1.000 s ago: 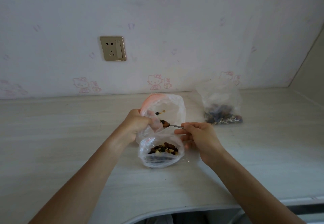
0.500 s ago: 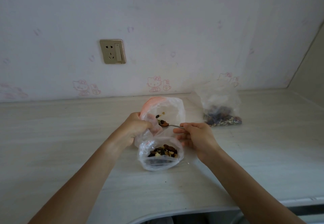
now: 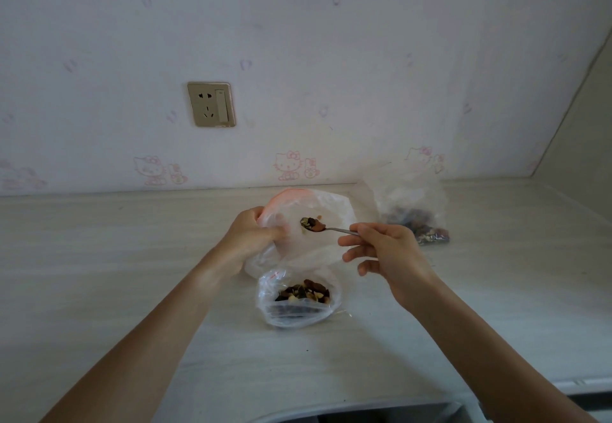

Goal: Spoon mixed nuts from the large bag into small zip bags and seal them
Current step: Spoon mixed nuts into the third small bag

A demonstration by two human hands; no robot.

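Step in hand: filling. The left hand (image 3: 255,234) grips the small zip bag (image 3: 318,220) open; the right hand (image 3: 387,254) pinches the loaded spoon (image 3: 318,225) at its mouth. The large bag (image 3: 298,300) lies near on the table (image 3: 99,273). Next: tip the spoon inside.

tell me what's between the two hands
In the head view, the loaded spoon over the held bag lies between left hand and right hand.

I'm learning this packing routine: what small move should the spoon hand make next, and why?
Probably tip the spoon: the right hand holds it loaded with nuts inside the mouth of the small bag, which the left hand grips open.
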